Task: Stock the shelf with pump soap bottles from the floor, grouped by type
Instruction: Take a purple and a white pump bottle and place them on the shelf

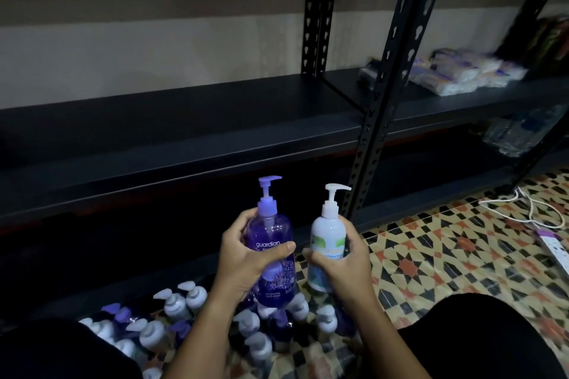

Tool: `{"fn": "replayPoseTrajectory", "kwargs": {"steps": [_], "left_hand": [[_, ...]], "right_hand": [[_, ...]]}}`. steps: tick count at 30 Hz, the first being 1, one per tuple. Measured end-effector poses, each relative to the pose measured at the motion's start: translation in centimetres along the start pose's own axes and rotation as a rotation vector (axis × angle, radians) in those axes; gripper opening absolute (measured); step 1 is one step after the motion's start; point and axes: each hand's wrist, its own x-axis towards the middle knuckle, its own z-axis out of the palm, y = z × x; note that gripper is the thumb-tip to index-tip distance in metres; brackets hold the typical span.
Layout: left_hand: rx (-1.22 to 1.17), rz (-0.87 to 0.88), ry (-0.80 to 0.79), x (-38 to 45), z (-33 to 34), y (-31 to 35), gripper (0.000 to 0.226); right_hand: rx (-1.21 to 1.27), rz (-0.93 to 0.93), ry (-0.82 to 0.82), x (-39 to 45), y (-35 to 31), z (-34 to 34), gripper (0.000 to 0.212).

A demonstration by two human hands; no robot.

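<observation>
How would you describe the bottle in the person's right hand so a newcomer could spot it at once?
Start at the long black shelf; just below its front edge two hands hold up a bottle each. The right hand grips the white bottle. Unlike the clear purple bottle in the left hand, it is opaque white with a white pump and a green and blue label.

Purple bottle [275, 251]: clear glossy plastic, printed label. White bottle [328, 251]: opaque smooth plastic, slight sheen. Shelf board [172, 132]: matt black, smooth. Uprights [388, 83]: black perforated metal. Floor [431, 258]: patterned tile. Packets [471, 74]: glossy plastic wrap.
</observation>
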Motion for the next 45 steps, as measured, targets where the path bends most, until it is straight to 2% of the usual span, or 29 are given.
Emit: {"fn": "replayPoseTrajectory", "kwargs": {"steps": [7,14,20,32,40,45], "left_hand": [[-0.041,0.183,-0.004,2.9,1.0,5.3,0.075],[-0.04,0.39,0.034,9.1,1.9,11.0,0.083],[0.025,0.486,0.065,16.2,2.7,14.7,0.075],[0.079,0.513,0.076,26.5,4.6,10.7,0.076],[0.092,0.482,-0.053,32.9,7.1,8.8,0.085],[0.165,0.392,-0.143,37.5,8.1,7.0,0.08]], "right_hand": [[0.084,-0.139,0.03,4.2,-4.0,1.4,0.052],[0.193,-0.266,0.029,11.2,-10.0,2.8,0.052],[0.105,-0.348,0.045,18.2,-13.5,4.3,0.052],[0.056,-0.358,0.118,27.0,-10.5,5.7,0.052],[0.038,-0.318,0.174,31.8,-9.9,5.9,0.057],[0.051,-0.342,0.183,33.3,-9.5,6.0,0.051]]}}
